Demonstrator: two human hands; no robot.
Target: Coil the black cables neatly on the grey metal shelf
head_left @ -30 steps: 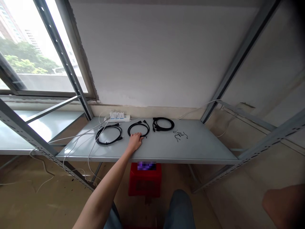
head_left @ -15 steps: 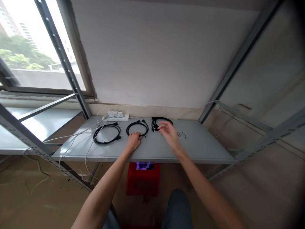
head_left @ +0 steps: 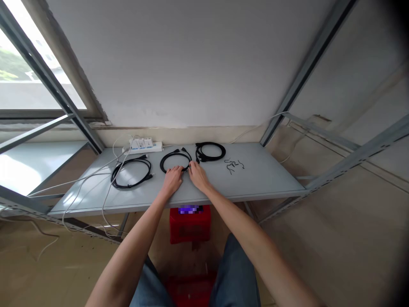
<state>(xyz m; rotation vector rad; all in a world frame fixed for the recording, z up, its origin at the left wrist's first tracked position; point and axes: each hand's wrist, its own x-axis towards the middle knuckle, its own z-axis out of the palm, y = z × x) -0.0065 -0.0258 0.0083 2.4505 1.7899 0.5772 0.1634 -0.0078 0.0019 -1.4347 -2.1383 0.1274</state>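
Three coiled black cables lie in a row on a grey metal shelf [head_left: 265, 181]: a left cable [head_left: 128, 186], a middle cable [head_left: 175, 154] and a right cable [head_left: 222, 152]. My left hand [head_left: 172, 179] rests on the near edge of the middle cable with its fingers bent onto it. My right hand [head_left: 198, 175] is close beside it, and its fingertips meet the same cable at its near right side. Both hands appear closed on the cable.
A white power strip [head_left: 145, 146] lies at the back left, and white cords [head_left: 92, 181] trail from it over the shelf's left edge. Small black twist ties [head_left: 234, 165] lie to the right of the cables. A red stool [head_left: 190, 224] stands under the shelf. Slanted metal uprights frame both sides.
My right hand came in from the right, passed over the right cable and landed on the middle cable beside my left hand. The view has shifted right and closer.
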